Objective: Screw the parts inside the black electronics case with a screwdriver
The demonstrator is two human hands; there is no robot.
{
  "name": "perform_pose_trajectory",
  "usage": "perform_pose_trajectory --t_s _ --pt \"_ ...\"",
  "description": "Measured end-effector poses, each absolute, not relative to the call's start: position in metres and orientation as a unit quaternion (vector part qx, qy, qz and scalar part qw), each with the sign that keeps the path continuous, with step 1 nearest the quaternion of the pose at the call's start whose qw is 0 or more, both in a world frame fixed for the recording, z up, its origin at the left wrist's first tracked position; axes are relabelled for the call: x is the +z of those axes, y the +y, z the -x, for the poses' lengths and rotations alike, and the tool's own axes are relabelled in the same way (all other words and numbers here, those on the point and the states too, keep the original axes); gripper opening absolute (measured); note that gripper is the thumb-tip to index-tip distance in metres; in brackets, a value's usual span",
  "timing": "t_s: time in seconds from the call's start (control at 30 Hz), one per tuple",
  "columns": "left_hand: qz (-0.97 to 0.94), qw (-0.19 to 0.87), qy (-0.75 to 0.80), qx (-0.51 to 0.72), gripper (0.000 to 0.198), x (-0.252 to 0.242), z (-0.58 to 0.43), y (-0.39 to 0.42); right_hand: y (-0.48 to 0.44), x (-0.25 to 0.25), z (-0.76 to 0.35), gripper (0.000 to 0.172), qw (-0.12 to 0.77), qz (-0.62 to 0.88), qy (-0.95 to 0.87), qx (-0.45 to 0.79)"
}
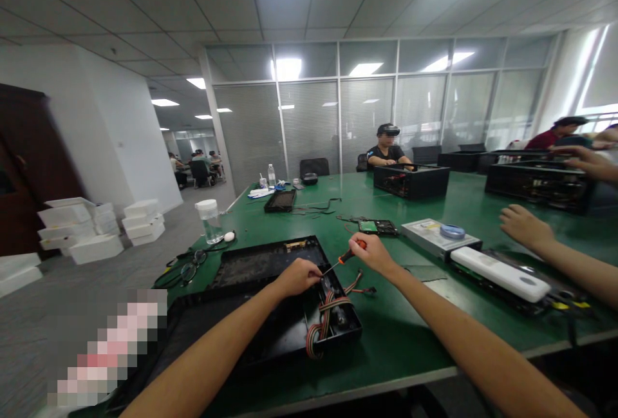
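My right hand (375, 254) is wrapped round the orange-and-black handle of a screwdriver (346, 257). Its thin metal shaft slopes down to the left, into a black metal case panel (290, 331) on the table. Close by the tip, the fingers of my left hand (300, 276) are pinched together; whatever they hold is too small or hidden to make out. Striped ribbon cables (333, 303) in red, black and white loop over the panel's right end, just below both hands. Behind my left hand stretches the panel's dusty far part (270, 263).
Right of me lie a silver drive box (429, 237), a white elongated device (499, 273) and a co-worker's hand (528, 228). A green circuit board (369, 227) sits ahead. Glasses (189, 270) and a water jug (209, 221) stand left. Computer cases (410, 181) are farther back.
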State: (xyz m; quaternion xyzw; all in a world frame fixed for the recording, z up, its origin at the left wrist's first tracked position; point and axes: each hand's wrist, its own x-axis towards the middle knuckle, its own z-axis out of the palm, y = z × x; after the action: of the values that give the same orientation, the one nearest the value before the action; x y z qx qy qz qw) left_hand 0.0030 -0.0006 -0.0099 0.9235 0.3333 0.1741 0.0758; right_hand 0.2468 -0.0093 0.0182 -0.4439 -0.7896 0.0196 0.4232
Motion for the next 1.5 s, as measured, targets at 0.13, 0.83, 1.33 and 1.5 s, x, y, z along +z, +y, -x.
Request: perform_pose_trajectory --t_s 0.13,0.83,1.33,1.5 --pt "-0.921 0.075 0.340 0.176 0.017 -0.010 -0.003 -0.001 -0.015 0.026 -0.244 0.029 0.384 0.449 -0.806 -0.033" --pt "-0.910 0.087 0.362 0.181 0.011 -0.007 0.002 -0.013 -0.040 0.130 -0.162 0.052 0.023 0.440 -0.885 -0.150" --pt "-0.907 0.075 0.370 0.186 0.012 -0.007 0.000 -0.013 -0.045 0.120 -0.173 0.058 0.052 0.483 -0.862 -0.145" --pt "-0.916 0.050 0.358 0.173 0.013 -0.005 0.002 -0.015 -0.031 0.105 -0.189 0.055 0.149 0.492 -0.851 -0.107"
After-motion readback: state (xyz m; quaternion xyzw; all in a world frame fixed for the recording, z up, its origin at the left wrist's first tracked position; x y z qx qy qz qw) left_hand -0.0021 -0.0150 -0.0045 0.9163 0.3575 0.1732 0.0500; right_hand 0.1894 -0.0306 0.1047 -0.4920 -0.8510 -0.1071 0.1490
